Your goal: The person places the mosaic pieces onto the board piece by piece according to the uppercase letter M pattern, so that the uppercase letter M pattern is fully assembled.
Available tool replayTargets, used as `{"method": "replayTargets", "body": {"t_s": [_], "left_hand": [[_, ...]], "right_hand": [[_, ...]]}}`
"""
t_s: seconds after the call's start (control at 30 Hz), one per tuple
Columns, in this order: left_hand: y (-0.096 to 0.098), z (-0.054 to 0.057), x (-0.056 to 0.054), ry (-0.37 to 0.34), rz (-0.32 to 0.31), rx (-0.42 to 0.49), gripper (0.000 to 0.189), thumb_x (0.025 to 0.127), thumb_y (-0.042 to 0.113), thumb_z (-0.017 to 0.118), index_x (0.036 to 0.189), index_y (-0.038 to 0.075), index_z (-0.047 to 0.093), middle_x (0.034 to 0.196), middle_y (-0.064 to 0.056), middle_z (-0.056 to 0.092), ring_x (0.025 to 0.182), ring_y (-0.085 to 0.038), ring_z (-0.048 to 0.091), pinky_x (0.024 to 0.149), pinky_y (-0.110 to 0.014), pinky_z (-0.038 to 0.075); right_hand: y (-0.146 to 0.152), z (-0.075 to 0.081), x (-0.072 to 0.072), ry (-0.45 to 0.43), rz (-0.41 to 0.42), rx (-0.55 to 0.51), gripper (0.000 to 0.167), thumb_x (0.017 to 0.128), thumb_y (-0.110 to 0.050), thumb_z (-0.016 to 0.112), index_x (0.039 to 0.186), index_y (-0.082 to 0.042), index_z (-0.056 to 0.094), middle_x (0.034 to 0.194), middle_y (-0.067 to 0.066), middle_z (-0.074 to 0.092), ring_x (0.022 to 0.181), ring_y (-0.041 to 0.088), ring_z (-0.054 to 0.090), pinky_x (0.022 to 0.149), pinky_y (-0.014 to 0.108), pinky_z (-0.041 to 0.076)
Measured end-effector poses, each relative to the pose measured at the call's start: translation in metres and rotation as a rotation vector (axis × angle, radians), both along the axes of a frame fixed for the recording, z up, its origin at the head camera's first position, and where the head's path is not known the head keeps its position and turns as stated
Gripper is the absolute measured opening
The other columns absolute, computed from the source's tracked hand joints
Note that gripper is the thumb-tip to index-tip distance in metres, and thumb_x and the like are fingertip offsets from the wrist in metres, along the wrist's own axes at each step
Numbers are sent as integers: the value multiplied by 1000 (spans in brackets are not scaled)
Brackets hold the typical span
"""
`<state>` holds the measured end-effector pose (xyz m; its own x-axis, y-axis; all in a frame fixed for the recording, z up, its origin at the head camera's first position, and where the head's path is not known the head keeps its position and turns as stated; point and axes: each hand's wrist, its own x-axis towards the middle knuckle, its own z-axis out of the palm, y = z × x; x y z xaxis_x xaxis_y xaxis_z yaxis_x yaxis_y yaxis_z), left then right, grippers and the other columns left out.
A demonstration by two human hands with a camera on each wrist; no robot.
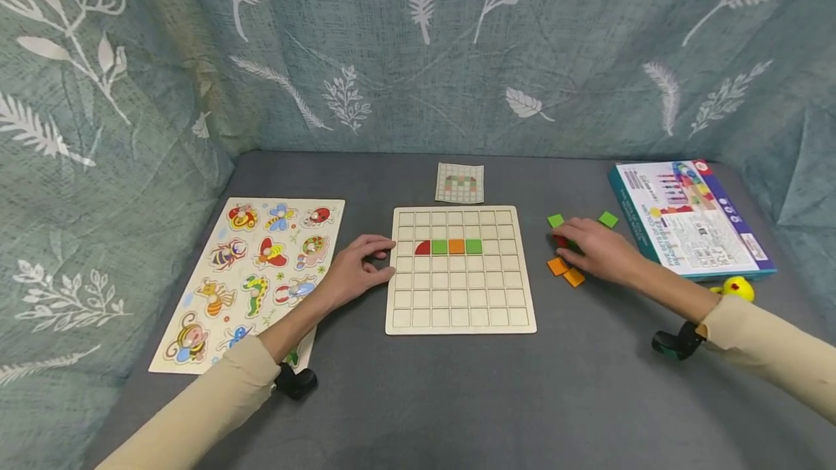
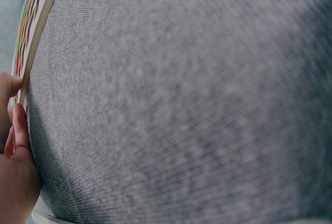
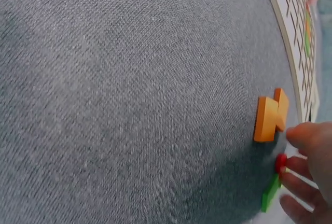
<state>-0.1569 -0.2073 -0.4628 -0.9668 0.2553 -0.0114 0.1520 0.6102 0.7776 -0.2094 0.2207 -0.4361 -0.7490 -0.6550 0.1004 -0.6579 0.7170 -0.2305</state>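
Note:
Index finger and thumb of my left hand touch the left edge of a square wooden grid board, spaced apart along it. One row of the board holds a red rounded-corner tile, a green tile, an orange tile and another green tile. To the right, my right hand reaches over loose tiles, fingertips right at a red tile, thumb apart from it. A green tile lies by those fingers, partly covered. Two orange tiles overlap near the thumb.
A small pattern card lies behind the board. At left is an insect picture board, partly under my left forearm. A game box and a yellow toy duck are at right. Loose green tiles lie near the box.

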Motion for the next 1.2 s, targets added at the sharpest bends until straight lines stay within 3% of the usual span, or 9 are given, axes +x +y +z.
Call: {"method": "replayTargets", "body": {"t_s": [0.27,0.53,0.9,1.2], "left_hand": [[2,-2,-2,-8,-16,19,44,87,16,72,129,6,62,133,-10,54,109,-23,61,75,-18,51],[1,-2,0,-11,-16,23,44,87,16,72,129,7,62,133,-9,54,107,-22,61,74,-18,50],[-1,-3,-1,-12,-6,20,44,87,16,72,129,7,62,133,-9,55,107,-22,61,74,-17,50],[-1,-1,-1,-12,-6,6,45,87,17,72,129,7,62,133,-9,55,108,-22,61,74,-17,50]], "right_hand": [[-1,-2,0,39,51,2,17,84,-3,71,101,1,72,105,14,66,94,30,64,81,44,53],[-1,-1,0,50,121,-26,19,81,5,70,100,2,72,105,15,67,94,31,63,79,44,53],[-4,8,-5,-40,151,31,27,81,11,66,105,3,72,115,19,67,102,36,62,84,47,52],[-2,7,-7,36,236,54,28,79,13,67,104,1,72,111,17,70,97,32,63,80,42,54]]}}
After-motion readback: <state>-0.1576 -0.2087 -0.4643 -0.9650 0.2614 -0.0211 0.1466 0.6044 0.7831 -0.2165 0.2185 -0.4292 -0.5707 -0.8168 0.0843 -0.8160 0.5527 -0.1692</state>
